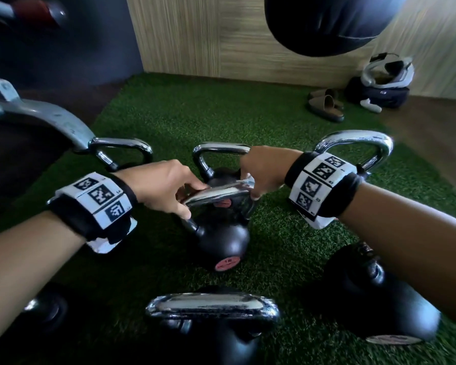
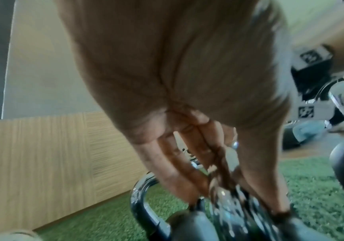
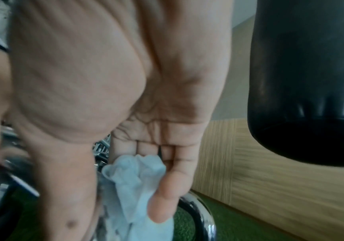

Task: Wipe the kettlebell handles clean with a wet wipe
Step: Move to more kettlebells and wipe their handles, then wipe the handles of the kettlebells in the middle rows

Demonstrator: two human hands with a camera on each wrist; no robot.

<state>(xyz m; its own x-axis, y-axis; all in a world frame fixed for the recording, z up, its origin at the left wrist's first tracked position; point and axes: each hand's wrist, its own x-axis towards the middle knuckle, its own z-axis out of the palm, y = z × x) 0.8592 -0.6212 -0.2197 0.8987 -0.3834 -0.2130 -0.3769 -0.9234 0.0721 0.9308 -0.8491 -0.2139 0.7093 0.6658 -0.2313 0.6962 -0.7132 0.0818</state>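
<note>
Mid-wipe, by the look of it: wet wipe point(image 3: 133, 176) bunched against the right end of the handle point(image 1: 216, 192) of the middle kettlebell point(image 1: 223, 239), pinched there between thumb and fingers point(image 3: 164, 200) of the right hand point(image 1: 263, 169). Left hand point(image 1: 161, 185) curled round the other end of the same handle, fingers point(image 2: 179, 171) over the chrome and thumb beneath, steadying it. Kettlebell tipped forward on the turf point(image 1: 156, 114), red label facing the camera.

Next, probably: slide the wipe along the bar towards the left hand, then shift that hand off so the covered stretch gets cleaned too. Firm hold needed while rubbing, since a round weight on grass could roll or topple. Other chrome handles waiting all round: one just behind point(image 1: 221, 151), one far left point(image 1: 121, 147), one far right point(image 1: 353, 143), one close in front point(image 1: 212, 308). Whether any of them are already clean, impossible to say.

Floor of green artificial grass, running up to a pale wood-grain wall point(image 1: 195, 35). Black punch bag point(image 1: 332, 19) hanging above right. Pair of slippers point(image 1: 325, 104) and a dark bag point(image 1: 377, 94) near the wall, well apart from the weights. Grey metal machine frame point(image 1: 42, 111) at left.
</note>
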